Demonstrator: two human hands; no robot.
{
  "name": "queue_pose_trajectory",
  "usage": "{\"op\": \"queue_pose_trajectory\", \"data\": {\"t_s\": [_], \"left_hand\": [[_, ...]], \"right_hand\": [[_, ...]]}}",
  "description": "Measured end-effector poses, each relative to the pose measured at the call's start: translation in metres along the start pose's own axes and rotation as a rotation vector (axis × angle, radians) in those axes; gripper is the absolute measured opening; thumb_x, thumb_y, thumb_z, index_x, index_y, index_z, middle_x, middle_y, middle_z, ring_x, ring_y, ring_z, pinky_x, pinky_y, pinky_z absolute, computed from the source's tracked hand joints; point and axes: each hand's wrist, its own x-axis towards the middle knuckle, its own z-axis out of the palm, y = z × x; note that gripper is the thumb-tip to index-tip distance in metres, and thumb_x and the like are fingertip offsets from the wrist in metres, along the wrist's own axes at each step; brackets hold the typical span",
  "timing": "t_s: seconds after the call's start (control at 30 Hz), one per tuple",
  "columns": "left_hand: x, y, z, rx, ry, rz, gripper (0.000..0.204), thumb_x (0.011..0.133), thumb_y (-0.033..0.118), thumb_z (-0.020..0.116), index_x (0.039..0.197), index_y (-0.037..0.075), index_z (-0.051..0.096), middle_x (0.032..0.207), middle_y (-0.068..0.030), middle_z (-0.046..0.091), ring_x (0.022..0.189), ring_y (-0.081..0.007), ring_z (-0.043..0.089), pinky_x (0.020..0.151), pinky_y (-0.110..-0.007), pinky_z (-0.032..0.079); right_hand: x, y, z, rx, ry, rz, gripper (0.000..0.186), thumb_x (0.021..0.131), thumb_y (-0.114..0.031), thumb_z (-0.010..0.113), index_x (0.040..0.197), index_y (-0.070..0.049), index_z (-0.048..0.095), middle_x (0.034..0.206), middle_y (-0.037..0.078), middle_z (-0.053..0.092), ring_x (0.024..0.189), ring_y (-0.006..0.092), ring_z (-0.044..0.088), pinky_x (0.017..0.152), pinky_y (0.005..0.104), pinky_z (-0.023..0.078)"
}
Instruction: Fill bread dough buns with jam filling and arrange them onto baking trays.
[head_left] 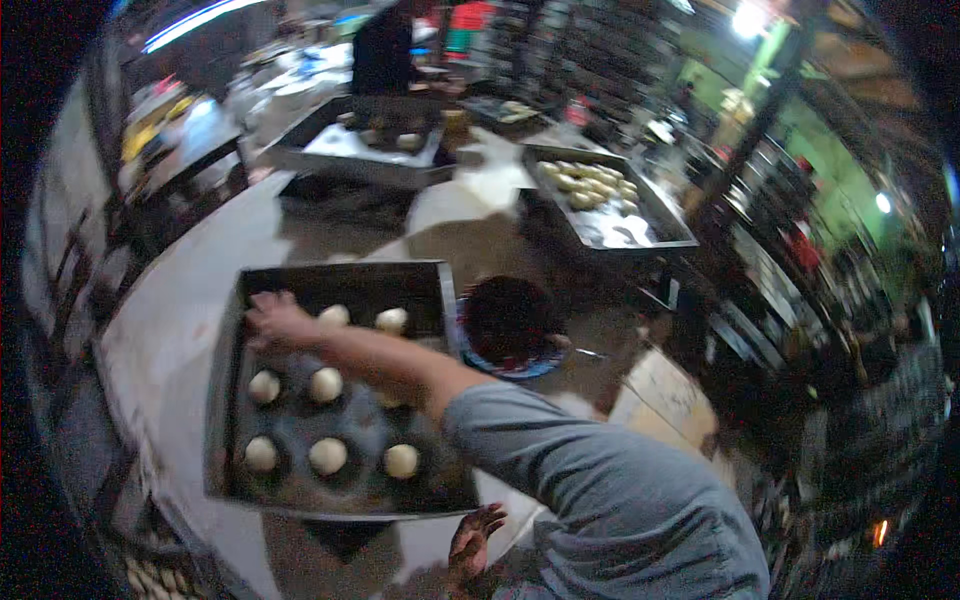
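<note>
My right hand reaches across a dark metal tray to its upper left corner. Its fingers curl downward there, hiding whatever they may hold. Pale dough balls sit spaced out in rows in the tray, some partly behind my arm. My left hand, stained dark, is below the tray's lower right edge, its fingers loosely bent and apart, with nothing seen in them. Just right of the tray stands a blue-rimmed bowl with dark contents.
The white-topped table holds a tray with a few dough balls at back left and a tray crowded with pale pieces at back right. A pale board lies right of the bowl. A dark post rises at the right.
</note>
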Motion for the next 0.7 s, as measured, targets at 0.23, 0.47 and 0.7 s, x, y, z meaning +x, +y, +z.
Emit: {"op": "queue_pose_trajectory", "data": {"t_s": [0.23, 0.47, 0.7], "left_hand": [[0.010, -0.013, 0.038, 0.128, 0.275, 0.011, 0.048, 0.083, 0.033, 0.050, 0.118, 0.001, 0.042, 0.120, -0.0197, 0.045, 0.107, -0.0316, 0.047, 0.092, -0.041, 0.036], [0.110, -0.061, 0.081, 0.078, 0.447, -0.156, 0.029, 0.087, 0.014, 0.047, 0.111, -0.003, 0.047, 0.105, -0.0133, 0.056, 0.086, -0.0187, 0.056, 0.081, -0.030, 0.043], [0.177, -0.064, 0.143, 0.300, 0.356, -0.244, 0.031, 0.088, 0.013, 0.043, 0.114, -0.003, 0.046, 0.113, -0.0111, 0.052, 0.109, -0.0188, 0.046, 0.095, -0.030, 0.033]], "right_hand": [[-0.088, -0.097, -0.145, 0.469, 0.433, -0.178, 0.047, 0.072, -0.027, 0.063, 0.112, -0.009, 0.046, 0.120, 0.019, 0.040, 0.114, 0.0375, 0.034, 0.095, 0.0469, 0.030], [-0.388, 0.041, -0.289, 0.364, 0.464, 0.367, 0.038, 0.060, -0.002, 0.061, 0.098, -0.006, 0.057, 0.094, 0.011, 0.058, 0.088, 0.0264, 0.056, 0.078, 0.0342, 0.044], [-0.494, 0.071, -0.267, 0.330, 0.314, 0.722, 0.025, 0.071, -0.004, 0.057, 0.096, -0.004, 0.055, 0.098, 0.014, 0.053, 0.091, 0.0281, 0.052, 0.078, 0.0332, 0.043]]}}
